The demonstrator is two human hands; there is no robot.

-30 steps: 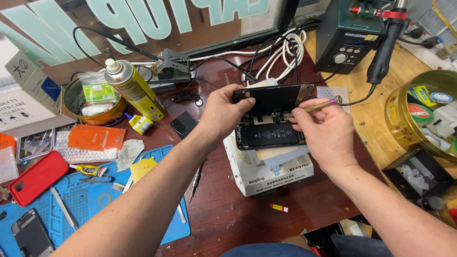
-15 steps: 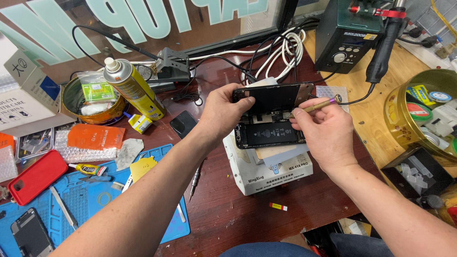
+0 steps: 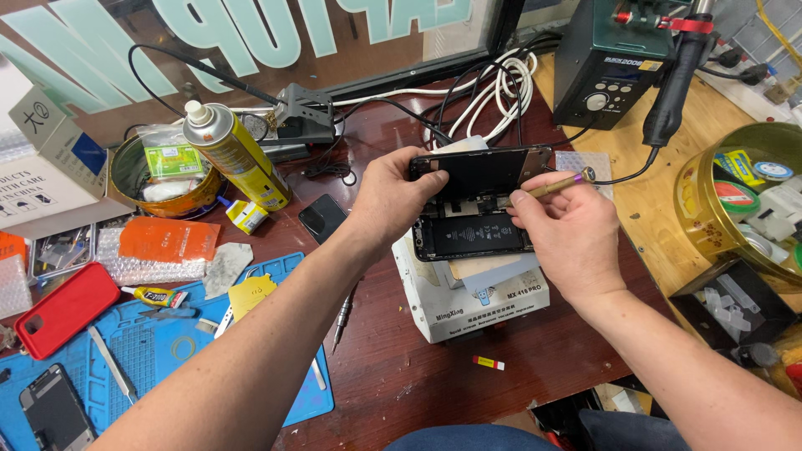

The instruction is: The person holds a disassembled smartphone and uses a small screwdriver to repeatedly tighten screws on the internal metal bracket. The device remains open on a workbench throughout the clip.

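Observation:
An opened smartphone [image 3: 472, 235] lies on a white heating-plate box [image 3: 476, 296], its black battery showing. Its screen panel [image 3: 484, 169] is lifted upright along the far edge. My left hand [image 3: 393, 196] grips the left end of that raised screen. My right hand [image 3: 564, 234] holds a slim gold and purple screwdriver [image 3: 555, 184], its tip down in the phone's upper interior below the screen.
A yellow spray can [image 3: 238, 154], a round tin [image 3: 159, 179], a red phone case [image 3: 63, 309] and a blue work mat [image 3: 180, 347] with small tools lie at left. A soldering station [image 3: 610, 58] stands at back right, a gold tin [image 3: 739, 196] at right.
Both hands stay at the phone with almost no movement; the screwdriver holds its place at the phone's upper part.

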